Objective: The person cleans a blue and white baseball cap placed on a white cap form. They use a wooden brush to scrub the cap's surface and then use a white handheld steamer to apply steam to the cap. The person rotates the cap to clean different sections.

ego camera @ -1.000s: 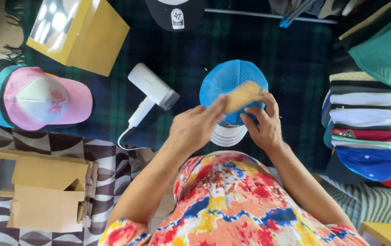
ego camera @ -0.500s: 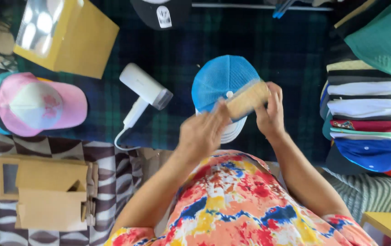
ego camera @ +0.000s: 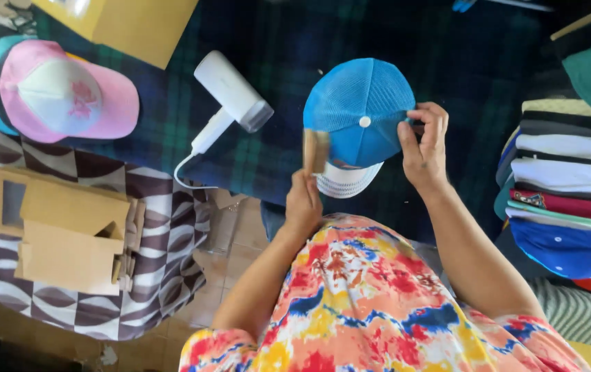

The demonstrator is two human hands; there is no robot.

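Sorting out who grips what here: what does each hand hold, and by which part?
The left hand holds a wooden brush by its lower end. The right hand pinches the blue mesh cap at its right edge.

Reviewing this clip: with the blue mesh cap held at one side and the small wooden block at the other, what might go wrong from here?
1. The right hand grips the blue mesh cap only at its edge, so the cap may twist or slip when pushed from the other side.
2. The left hand holds the wooden block by its lower end; it might tip out of the fingers.
3. The white hair dryer lies close beside the cap; a left-arm swing might knock it.
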